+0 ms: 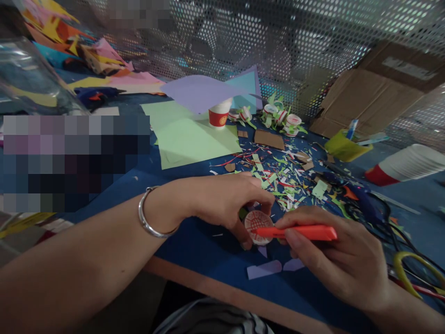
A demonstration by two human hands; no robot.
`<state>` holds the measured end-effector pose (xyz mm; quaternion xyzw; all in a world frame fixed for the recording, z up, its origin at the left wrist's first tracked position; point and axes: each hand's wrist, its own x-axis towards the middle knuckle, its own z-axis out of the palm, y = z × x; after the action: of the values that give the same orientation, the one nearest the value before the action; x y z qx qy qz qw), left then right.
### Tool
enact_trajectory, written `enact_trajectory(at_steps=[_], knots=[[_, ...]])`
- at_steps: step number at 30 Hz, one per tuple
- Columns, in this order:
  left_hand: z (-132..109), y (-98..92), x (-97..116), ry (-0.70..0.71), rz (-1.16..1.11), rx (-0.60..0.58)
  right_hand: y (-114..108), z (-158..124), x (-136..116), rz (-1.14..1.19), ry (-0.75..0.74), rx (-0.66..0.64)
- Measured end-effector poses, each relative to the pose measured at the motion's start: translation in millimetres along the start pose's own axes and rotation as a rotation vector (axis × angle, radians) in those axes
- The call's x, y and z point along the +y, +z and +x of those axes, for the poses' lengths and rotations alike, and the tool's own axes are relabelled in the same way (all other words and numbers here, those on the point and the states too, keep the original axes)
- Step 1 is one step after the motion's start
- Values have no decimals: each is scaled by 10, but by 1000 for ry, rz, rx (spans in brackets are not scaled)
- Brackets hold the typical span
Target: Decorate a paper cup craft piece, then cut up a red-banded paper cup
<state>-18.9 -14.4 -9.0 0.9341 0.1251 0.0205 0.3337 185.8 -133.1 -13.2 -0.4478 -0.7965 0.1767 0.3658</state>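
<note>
My left hand (pixel 222 202), with a silver bangle on its wrist, pinches a small round white piece with a red pattern (pixel 256 223) between thumb and fingers, just above the blue table (pixel 194 241). My right hand (pixel 333 260) is closed around an orange-red tool like a craft knife (pixel 302 232), held level. Its tip rests on the round piece. Small lilac paper cuttings (pixel 264 269) lie on the table right below both hands.
Green and red paper scraps (pixel 278 176) litter the middle. Behind are green and lilac sheets, a red-and-white paper cup (pixel 219 115) and several small finished paper pieces. A stack of cups (pixel 406 164), yellow-handled scissors (pixel 413 273), cables and cardboard lie at the right.
</note>
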Motion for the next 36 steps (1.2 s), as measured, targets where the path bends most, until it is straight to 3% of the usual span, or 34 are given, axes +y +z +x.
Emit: enact_trajectory(at_steps=[20,36], knots=[[0,1,2,-7,-18,-4,26,-1,15,-7,11,36],[2,3,-2,4,7,5,43,18,2,15,45,-7]])
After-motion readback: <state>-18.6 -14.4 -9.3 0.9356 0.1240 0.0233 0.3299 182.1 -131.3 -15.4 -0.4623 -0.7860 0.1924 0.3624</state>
